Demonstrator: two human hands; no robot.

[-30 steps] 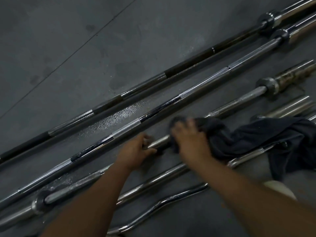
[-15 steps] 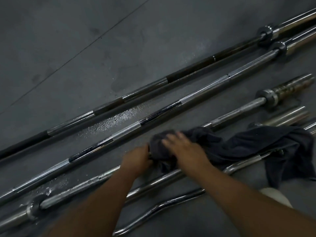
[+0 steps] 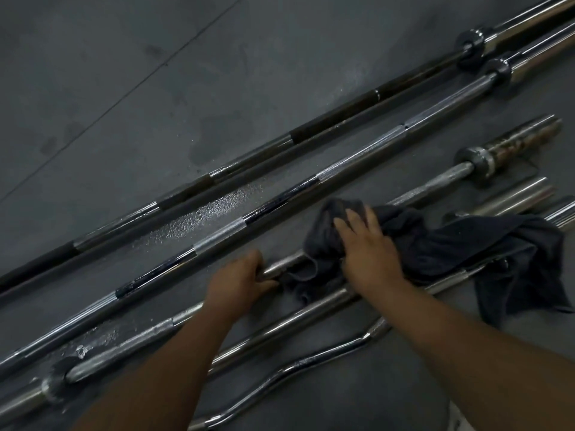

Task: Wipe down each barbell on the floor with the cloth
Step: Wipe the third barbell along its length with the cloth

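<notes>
- The dark cloth (image 3: 429,244) is lying bunched over the third barbell (image 3: 435,185) on the floor (image 3: 124,88), and its loose end is spreading away from your grip over the shorter bars beside it.
- Your right hand (image 3: 368,253) is pressing the cloth onto this barbell, palm down, fingers spread flat rather than curled around.
- Your left hand (image 3: 241,279) is closing around the bare shaft of the same barbell, just beside the cloth edge.
- Beyond your grip, two longer barbells are lying parallel: the chrome barbell (image 3: 357,158) nearer, the black barbell (image 3: 329,126) farther.
- Between them, wet drops (image 3: 199,217) are shining on the floor.
- Nearer to you, a curved bar (image 3: 311,362) is lying.
</notes>
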